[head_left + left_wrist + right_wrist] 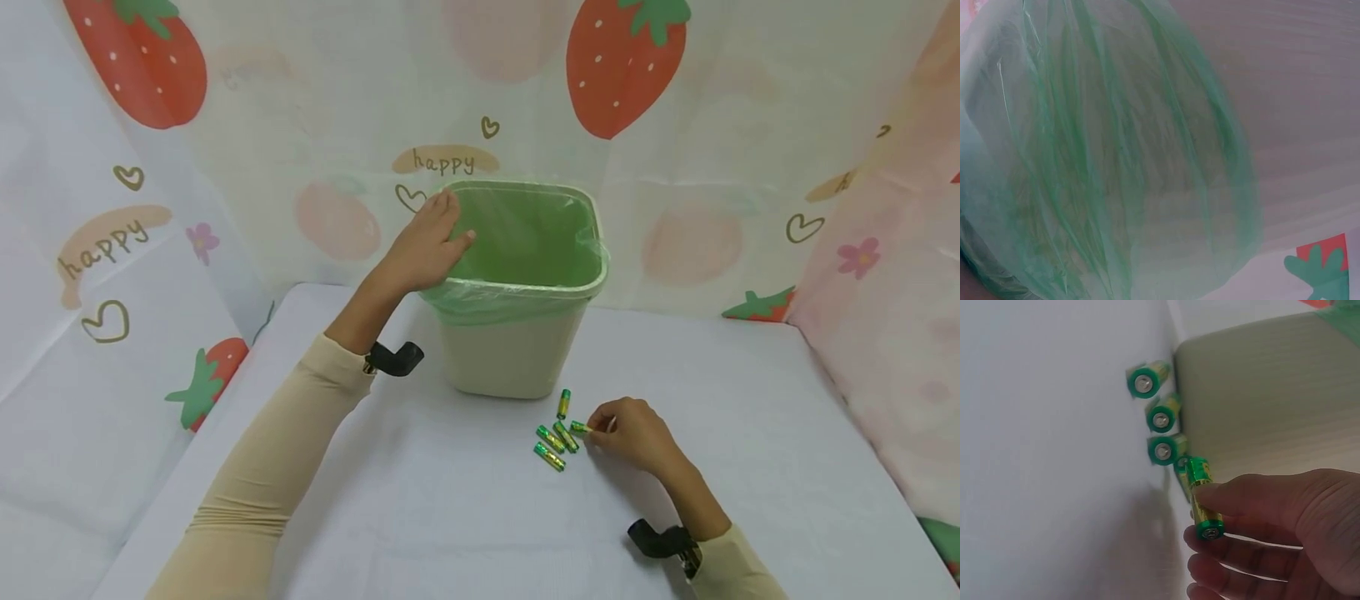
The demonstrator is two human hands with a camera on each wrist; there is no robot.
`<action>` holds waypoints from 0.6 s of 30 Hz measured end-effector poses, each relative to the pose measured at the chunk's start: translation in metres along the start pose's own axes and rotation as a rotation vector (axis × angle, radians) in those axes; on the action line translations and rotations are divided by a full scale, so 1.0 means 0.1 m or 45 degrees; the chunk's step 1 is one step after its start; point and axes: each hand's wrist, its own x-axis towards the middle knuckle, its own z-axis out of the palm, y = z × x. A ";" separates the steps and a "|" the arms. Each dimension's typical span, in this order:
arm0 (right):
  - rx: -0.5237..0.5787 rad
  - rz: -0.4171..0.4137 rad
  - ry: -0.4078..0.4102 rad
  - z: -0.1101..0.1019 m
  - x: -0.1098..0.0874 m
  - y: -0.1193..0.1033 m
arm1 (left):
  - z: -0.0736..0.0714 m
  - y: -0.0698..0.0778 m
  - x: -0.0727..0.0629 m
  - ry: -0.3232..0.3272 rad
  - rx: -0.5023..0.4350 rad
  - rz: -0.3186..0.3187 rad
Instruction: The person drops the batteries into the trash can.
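Observation:
A pale green trash bin (510, 358) stands upright on the table, a clear plastic bag folded over its rim. My left hand (426, 246) grips the bin's left rim, thumb reaching over the opening. In the left wrist view the bag's loose green-tinted edge (1122, 144) covers the bin's side; that hand is out of sight there. In front of the bin, my right hand (633, 433) pinches a green and yellow battery (1204, 503) between thumb and fingers. Several similar batteries (550, 457) lie just to its left, their ends visible in the right wrist view.
White cloth covers the table (420, 517). Behind it hangs a backdrop (337, 125) printed with strawberries and hearts, with printed sheets at both sides. Each wrist wears a black camera mount (397, 358).

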 end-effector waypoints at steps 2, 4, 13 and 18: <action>0.001 -0.017 0.014 -0.02 -0.01 -0.02 | 0.00 0.00 0.00 0.002 0.000 -0.002; 0.006 -0.033 0.027 -0.05 -0.01 -0.05 | 0.00 0.00 0.00 0.003 -0.005 -0.001; 0.025 -0.073 0.053 -0.15 -0.08 -0.17 | 0.00 0.01 0.01 0.004 0.003 0.006; 0.011 -0.091 0.117 -0.24 -0.16 -0.29 | -0.01 0.01 0.00 0.002 -0.003 0.004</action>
